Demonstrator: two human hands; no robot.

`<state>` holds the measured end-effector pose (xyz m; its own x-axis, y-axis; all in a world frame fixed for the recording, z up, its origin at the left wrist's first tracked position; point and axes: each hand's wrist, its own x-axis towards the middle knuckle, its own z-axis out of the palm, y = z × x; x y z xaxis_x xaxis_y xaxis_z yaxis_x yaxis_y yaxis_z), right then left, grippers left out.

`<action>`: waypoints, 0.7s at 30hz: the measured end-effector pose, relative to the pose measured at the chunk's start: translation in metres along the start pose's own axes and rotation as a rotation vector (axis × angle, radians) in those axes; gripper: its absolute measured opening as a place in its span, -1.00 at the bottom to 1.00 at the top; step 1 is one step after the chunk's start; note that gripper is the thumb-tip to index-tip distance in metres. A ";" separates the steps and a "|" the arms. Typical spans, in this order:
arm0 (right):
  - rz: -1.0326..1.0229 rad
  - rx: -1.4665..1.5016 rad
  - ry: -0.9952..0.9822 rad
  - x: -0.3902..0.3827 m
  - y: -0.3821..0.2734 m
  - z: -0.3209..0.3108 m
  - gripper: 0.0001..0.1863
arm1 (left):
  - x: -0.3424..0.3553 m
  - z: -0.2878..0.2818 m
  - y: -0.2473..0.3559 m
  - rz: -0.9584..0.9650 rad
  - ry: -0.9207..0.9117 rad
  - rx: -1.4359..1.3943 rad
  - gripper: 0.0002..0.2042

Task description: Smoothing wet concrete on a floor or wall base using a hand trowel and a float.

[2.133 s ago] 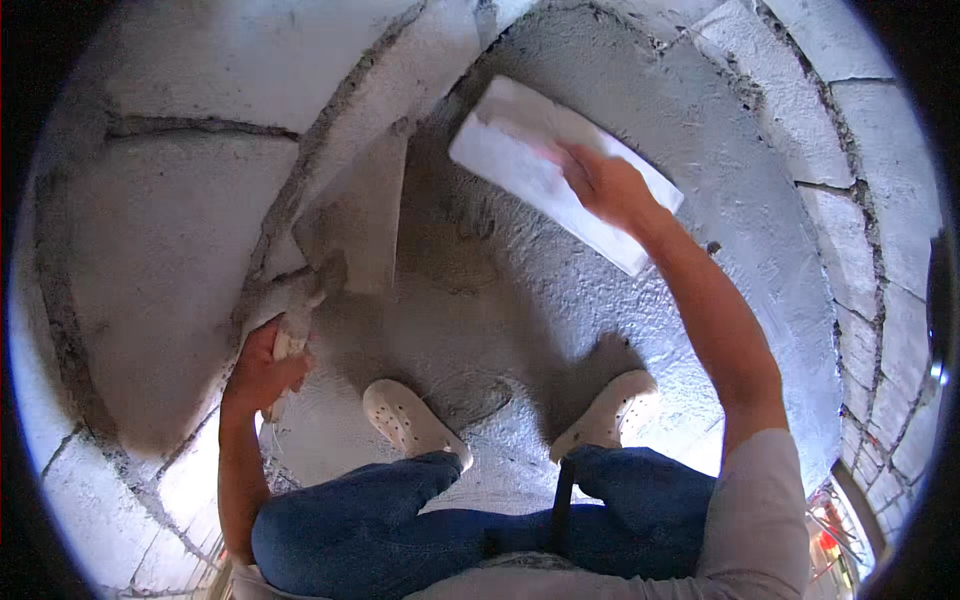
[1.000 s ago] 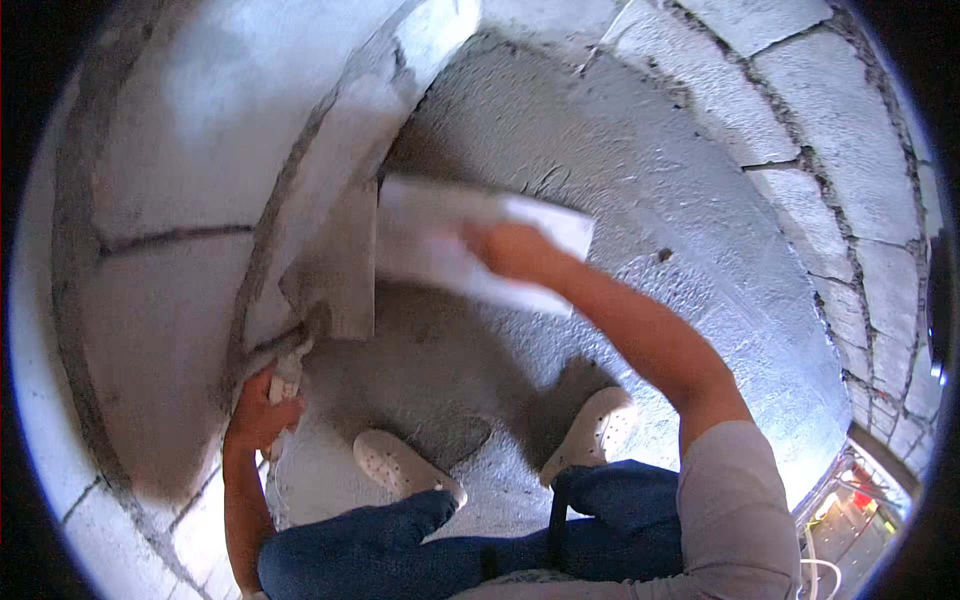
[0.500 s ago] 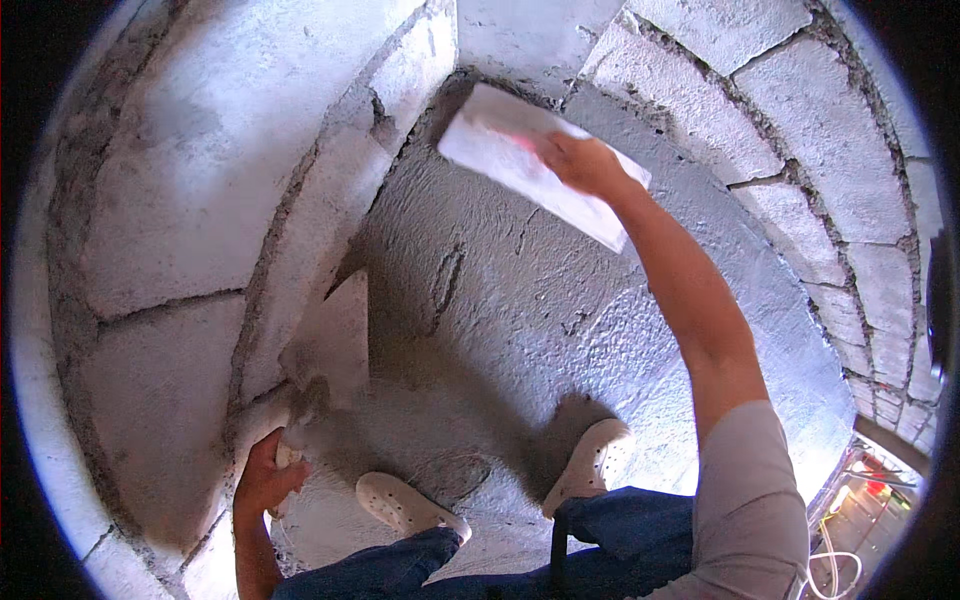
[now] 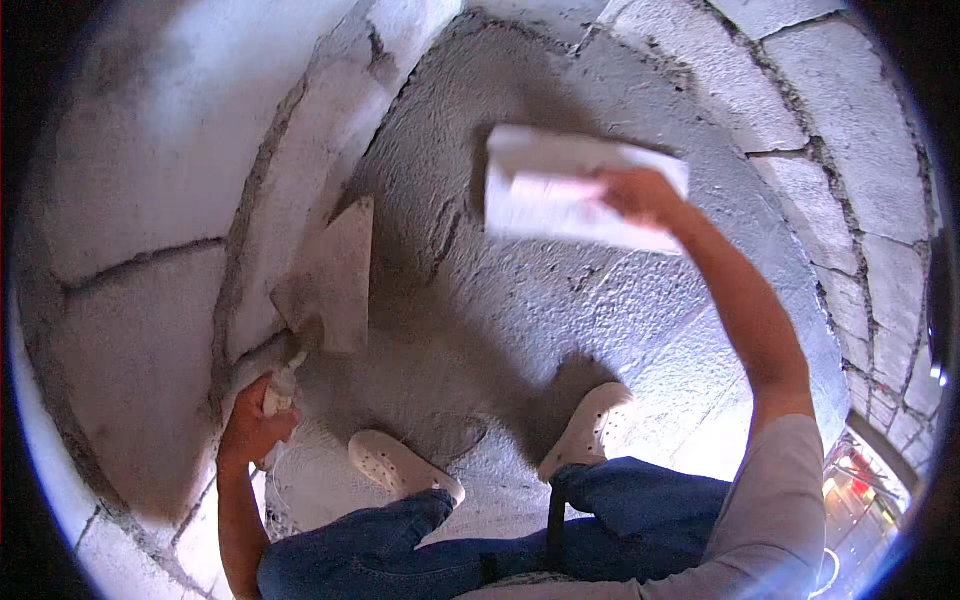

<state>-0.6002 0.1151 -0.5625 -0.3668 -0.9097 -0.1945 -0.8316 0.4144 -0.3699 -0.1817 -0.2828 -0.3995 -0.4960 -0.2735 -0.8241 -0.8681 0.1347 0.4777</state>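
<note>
In my right hand [image 4: 640, 197] I grip a wide, pale plastering float [image 4: 540, 220] by its pinkish handle. The float is a long rectangle and lies over the grey mortar layer [image 4: 560, 290] on the floor; I cannot tell whether its face touches it. My left hand [image 4: 257, 420] is closed round the light handle of a pointed trowel [image 4: 335, 285]. The trowel's triangular blade points away from me, beside the left wall's base. Ridges and grooves mark the mortar's surface between the two tools.
Block walls rise on the left [image 4: 140, 370] and on the right [image 4: 850, 110], with rough mortar joints. My feet, in pale clogs [image 4: 400, 465], stand on the grey surface. At the lower right, past a board edge [image 4: 885, 450], lie a pale cable and a red thing.
My right hand has drawn the float back from the far corner, and it now lies more level across. My left hand and the trowel have shifted slightly in the picture as the view tilted.
</note>
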 end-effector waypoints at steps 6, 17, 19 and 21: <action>0.373 0.042 -0.024 0.087 -0.060 0.004 -0.64 | -0.004 -0.003 -0.005 -0.003 0.053 -0.016 -0.70; 0.203 0.044 -0.061 0.020 -0.048 -0.010 -0.54 | -0.022 -0.004 -0.018 -0.007 0.038 -0.089 -0.64; 0.266 0.062 -0.106 0.045 -0.070 0.002 -0.56 | -0.016 -0.002 -0.015 -0.029 0.010 -0.112 -0.63; 0.228 0.123 -0.082 0.059 -0.095 0.028 -0.60 | -0.006 0.002 -0.009 -0.003 -0.003 -0.070 -0.63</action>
<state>-0.5317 0.0229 -0.5642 -0.4996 -0.7898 -0.3560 -0.6729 0.6126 -0.4146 -0.1710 -0.2807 -0.3993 -0.4935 -0.2713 -0.8263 -0.8662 0.0673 0.4952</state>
